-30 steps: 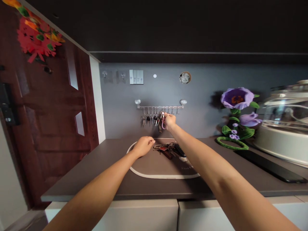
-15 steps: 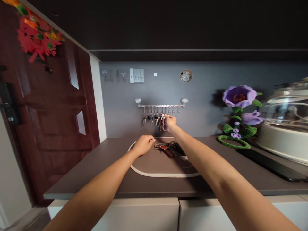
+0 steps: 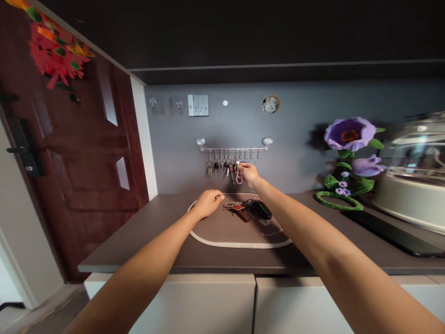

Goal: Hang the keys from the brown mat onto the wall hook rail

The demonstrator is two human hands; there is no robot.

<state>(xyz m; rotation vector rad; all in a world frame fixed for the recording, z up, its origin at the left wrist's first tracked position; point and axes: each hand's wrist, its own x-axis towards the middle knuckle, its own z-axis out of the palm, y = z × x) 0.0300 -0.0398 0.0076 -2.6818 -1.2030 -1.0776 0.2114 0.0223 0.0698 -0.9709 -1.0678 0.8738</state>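
Observation:
My right hand (image 3: 249, 172) pinches a key ring with a pink loop strap (image 3: 239, 176) at the clear hook rail (image 3: 232, 149) on the wall. Whether the ring hangs on a hook cannot be made out. Several bunches of keys (image 3: 221, 166) hang from the hooks left of it. My left hand (image 3: 208, 202) is over the left part of the brown mat (image 3: 222, 234), fingers curled in, with nothing visible in them. To its right on the mat lie a red-brown key fob (image 3: 242, 214), a braided cord (image 3: 233, 204) and a black car key (image 3: 263, 209).
A purple flower ornament (image 3: 349, 134) with a green ring base stands to the right, beside a black phone (image 3: 392, 234) and a white appliance with a clear cover (image 3: 406, 199). A dark shelf (image 3: 264, 37) hangs overhead. On the left is a red-brown door (image 3: 90, 171).
The view has shifted slightly, showing more of the black car key beside my right forearm. My right hand still pinches the key ring at the rail; my left hand stays curled by the mat.

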